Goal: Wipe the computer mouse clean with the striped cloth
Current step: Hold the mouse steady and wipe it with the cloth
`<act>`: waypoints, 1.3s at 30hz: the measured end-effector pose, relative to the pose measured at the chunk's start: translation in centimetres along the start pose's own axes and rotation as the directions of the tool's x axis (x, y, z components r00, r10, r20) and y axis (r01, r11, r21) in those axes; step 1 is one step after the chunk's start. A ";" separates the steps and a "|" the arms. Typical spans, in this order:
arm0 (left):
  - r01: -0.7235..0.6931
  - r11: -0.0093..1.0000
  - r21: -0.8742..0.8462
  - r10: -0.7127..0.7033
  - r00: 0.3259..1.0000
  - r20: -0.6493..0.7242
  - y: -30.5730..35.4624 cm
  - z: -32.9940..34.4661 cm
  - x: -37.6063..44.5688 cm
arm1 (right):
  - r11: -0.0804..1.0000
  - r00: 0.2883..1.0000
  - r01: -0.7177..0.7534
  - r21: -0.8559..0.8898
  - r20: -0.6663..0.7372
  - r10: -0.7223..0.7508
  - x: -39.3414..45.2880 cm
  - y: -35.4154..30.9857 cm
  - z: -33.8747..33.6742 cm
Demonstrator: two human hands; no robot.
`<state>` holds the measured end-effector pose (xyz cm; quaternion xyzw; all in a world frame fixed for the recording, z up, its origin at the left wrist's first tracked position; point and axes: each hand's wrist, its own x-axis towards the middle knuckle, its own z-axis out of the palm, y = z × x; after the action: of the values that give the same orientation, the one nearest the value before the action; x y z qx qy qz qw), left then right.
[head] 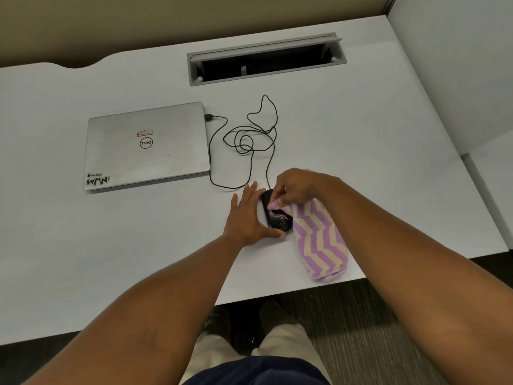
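Wiping is under way: the black wired mouse [276, 215] sits just right of the closed laptop [147, 145], left hand [249, 218] open, bracing it; right hand [297, 187] pinches the striped cloth [319, 240] against it; pale crumbs nearer its rear call for the next sweep

The wide white counter [361, 134] looks like smooth matt laminate. The closed silver laptop [147, 145] has a brushed, dull metal lid bearing glossy paper stickers. The black computer mouse [273, 215] is smooth plastic with a slight sheen, speckled with pale crumbs. The purple-and-cream zigzag-striped cloth [319, 240] is thick, fluffy terry. The thin black cable [249, 145] looks rubbery. The grey rectangular cable hatch [266, 45] seems matt metal.
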<state>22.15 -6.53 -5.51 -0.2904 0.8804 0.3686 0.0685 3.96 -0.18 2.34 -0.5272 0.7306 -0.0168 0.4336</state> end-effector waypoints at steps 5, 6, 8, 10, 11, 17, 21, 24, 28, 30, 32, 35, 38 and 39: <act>-0.018 1.000 -0.014 0.018 1.000 -0.014 -0.1 0.1 0.1 | 0.996 0.997 0.051 -0.077 -0.050 -0.055 0.5 -1.0 0.9; -0.021 1.000 -0.016 0.021 1.000 -0.016 -0.1 0.1 0.0 | 0.995 0.997 0.063 -0.083 -0.042 -0.067 0.5 -1.3 1.2; -0.030 0.999 -0.011 0.030 0.999 -0.015 0.0 0.1 0.0 | 0.991 0.997 0.078 -0.112 -0.011 -0.079 0.6 -1.8 1.6; -0.037 0.999 0.005 0.037 0.999 -0.009 0.1 0.0 -0.1 | 0.986 0.997 0.078 -0.146 0.037 -0.074 0.7 -2.3 1.8; -0.038 0.999 0.011 0.038 0.999 -0.006 0.1 0.0 -0.1 | 0.985 0.996 0.074 -0.157 0.068 -0.064 0.7 -2.4 1.8; -0.021 1.000 0.007 0.021 1.000 -0.009 0.2 -0.2 -0.3 | 0.985 0.977 0.005 -0.172 0.212 0.032 0.3 -2.4 0.8; -0.018 1.000 0.010 0.018 1.000 -0.006 0.1 0.0 -0.2 | 0.990 0.994 0.036 -0.134 0.103 -0.022 -0.2 -1.9 -0.2; -0.031 0.999 0.011 0.031 0.999 -0.009 -0.1 0.1 -0.1 | 0.983 0.997 0.064 -0.174 0.064 -0.054 0.2 -2.3 0.5; -0.051 0.998 0.036 0.051 0.999 -0.006 -0.1 0.2 0.0 | 0.976 0.995 0.090 -0.200 0.056 -0.080 0.6 -3.0 1.8; -0.050 0.998 0.046 0.050 0.999 0.000 -0.1 0.1 0.0 | 0.976 0.994 0.086 -0.201 0.078 -0.072 0.6 -3.1 2.0; -0.042 0.999 0.032 0.042 0.999 0.000 -0.1 0.1 0.0 | 0.978 0.992 0.071 -0.198 0.117 -0.048 0.5 -3.2 2.0; -0.032 0.999 0.020 0.032 0.999 -0.011 0.1 0.0 -0.2 | 0.976 0.981 0.027 -0.217 0.192 0.016 0.2 -3.3 1.9; -0.028 1.000 0.014 0.028 0.999 -0.015 0.2 -0.1 -0.3 | 0.979 0.972 -0.005 -0.206 0.229 0.053 -0.3 -2.7 1.4; -0.025 1.000 0.009 0.025 1.000 -0.013 0.2 -0.1 -0.3 | 0.982 0.974 -0.015 -0.187 0.219 0.056 -0.5 -2.4 1.1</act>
<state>22.29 -6.33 -5.20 -0.2814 0.8860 0.3636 0.0594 6.50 -0.38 3.11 -0.5503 0.6849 0.1180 0.4627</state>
